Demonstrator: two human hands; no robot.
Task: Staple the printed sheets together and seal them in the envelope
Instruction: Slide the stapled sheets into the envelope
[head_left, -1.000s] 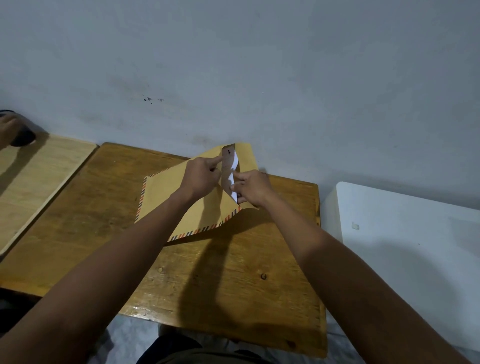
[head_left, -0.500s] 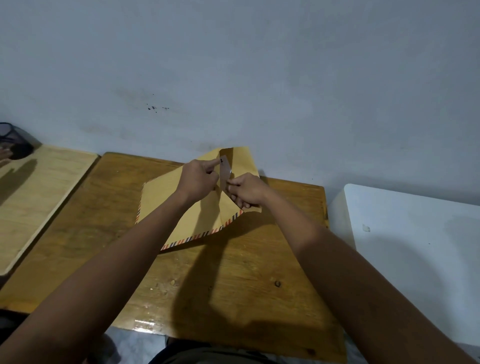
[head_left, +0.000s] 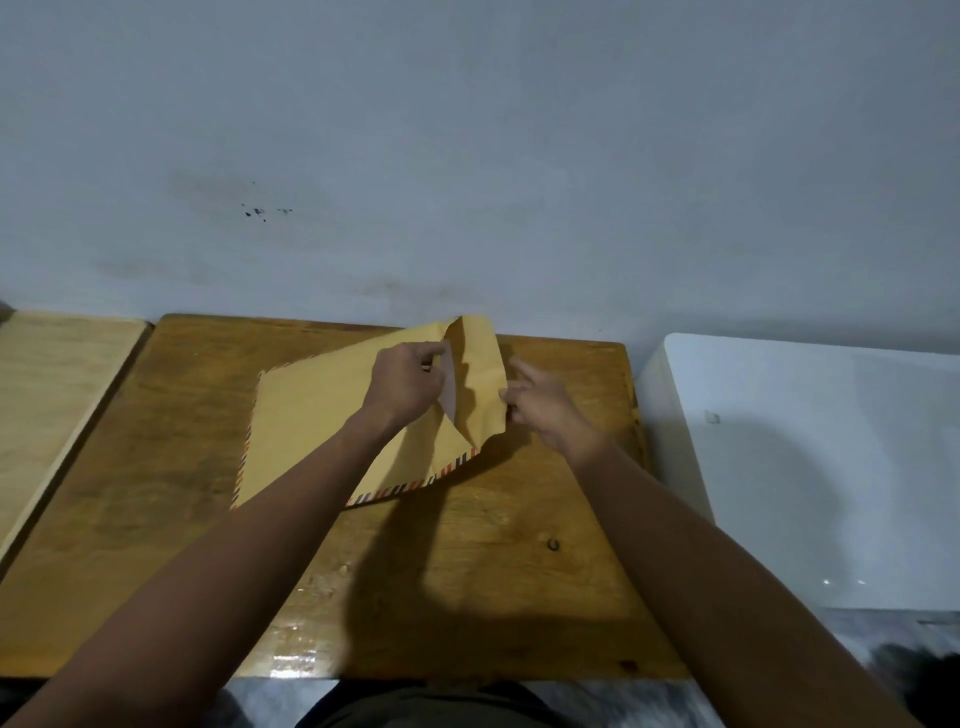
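A large yellow-brown envelope (head_left: 311, 415) with a striped red-and-blue border lies on the wooden table (head_left: 467, 571), its mouth toward the right. My left hand (head_left: 405, 382) pinches the upper lip of the mouth. The flap (head_left: 480, 374) stands up, and my right hand (head_left: 540, 402) holds its right edge between thumb and fingers. A pale sliver of the printed sheets (head_left: 449, 397) shows inside the mouth; the rest of them is hidden in the envelope. No stapler is in view.
A lighter wooden table (head_left: 57, 395) adjoins on the left. A white table (head_left: 831, 467) stands to the right. A pale wall (head_left: 467, 156) runs close behind all three. My lap shows below the near table edge.
The white sheets stuck out of the mouth a second ago; now only a sliver shows. My right hand has moved from the sheets to the flap's right edge. The view has tilted slightly.
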